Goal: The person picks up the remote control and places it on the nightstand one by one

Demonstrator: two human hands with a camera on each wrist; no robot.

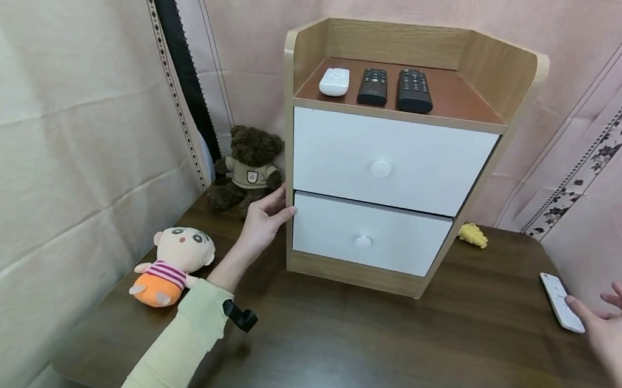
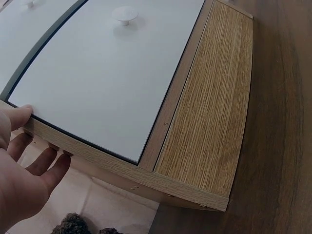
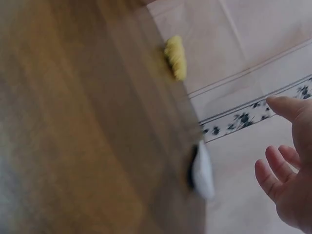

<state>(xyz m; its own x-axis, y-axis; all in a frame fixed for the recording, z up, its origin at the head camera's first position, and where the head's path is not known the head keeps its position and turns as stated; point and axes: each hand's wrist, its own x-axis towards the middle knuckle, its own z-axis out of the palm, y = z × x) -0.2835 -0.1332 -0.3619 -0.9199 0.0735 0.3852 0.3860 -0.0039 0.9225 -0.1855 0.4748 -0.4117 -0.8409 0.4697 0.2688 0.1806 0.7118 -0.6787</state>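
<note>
My left hand (image 1: 263,222) grips the left side of a small wooden cabinet (image 1: 356,277) with two white drawers. In the left wrist view its thumb lies over the front edge and the fingers (image 2: 57,170) bend against the side panel. Both drawers, each with a round white knob (image 1: 381,170), sit closed. My right hand (image 1: 619,331) is at the right edge of the table, fingers loosely bent, holding nothing. In the head view its thumb overlaps a white remote control (image 1: 561,302); in the right wrist view the hand stands apart from that remote (image 3: 203,173).
On the cabinet's top shelf lie a white remote (image 1: 334,81) and two black remotes (image 1: 373,87). A brown teddy bear (image 1: 252,159) sits behind my left hand, and a plush doll (image 1: 176,262) lies left of my forearm. Something yellow and fluffy (image 1: 473,235) rests right of the cabinet.
</note>
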